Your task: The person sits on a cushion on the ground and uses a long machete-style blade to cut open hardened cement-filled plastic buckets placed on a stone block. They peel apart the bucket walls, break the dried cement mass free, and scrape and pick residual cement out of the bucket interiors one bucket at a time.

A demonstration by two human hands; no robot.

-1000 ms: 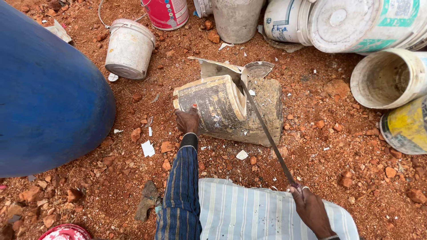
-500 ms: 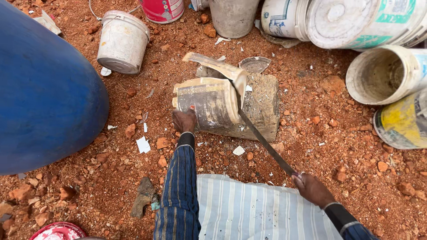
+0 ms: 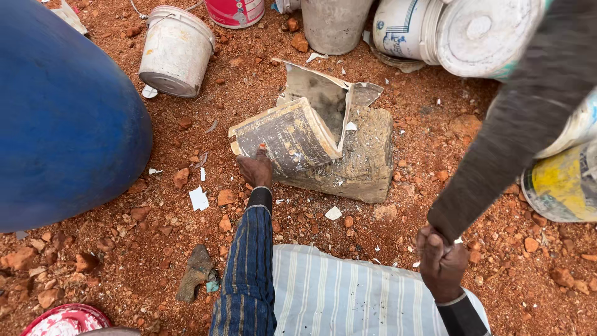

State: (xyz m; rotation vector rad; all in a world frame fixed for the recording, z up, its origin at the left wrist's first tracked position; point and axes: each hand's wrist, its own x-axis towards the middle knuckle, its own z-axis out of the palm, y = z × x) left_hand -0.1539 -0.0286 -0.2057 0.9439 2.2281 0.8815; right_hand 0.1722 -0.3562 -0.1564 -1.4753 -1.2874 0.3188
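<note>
I have my left hand [image 3: 256,168] pressed flat, fingers spread a little, against the lower left edge of the torn bucket shell [image 3: 289,138] near the centre of the frame; it pins the shell without gripping it. The shell is a crumpled, dirty piece of plastic peeled partly away from the hardened cement block [image 3: 362,160], which lies on the red ground just right of it, the two touching along the shell's right side. A flap of the shell stands up behind the block.

My right hand [image 3: 443,261] is at the lower right, closed tight in a fist around a dark tool handle [image 3: 497,155] that rises toward the upper right corner, large and blurred close to the camera; I cannot tell what kind of head it carries.

A white bucket [image 3: 176,50] lies tipped in the upper left of the frame, a big blue drum [image 3: 62,118] fills the left edge, and more buckets crowd the top and right. My striped cloth [image 3: 348,292] lies over my knees at the bottom.
</note>
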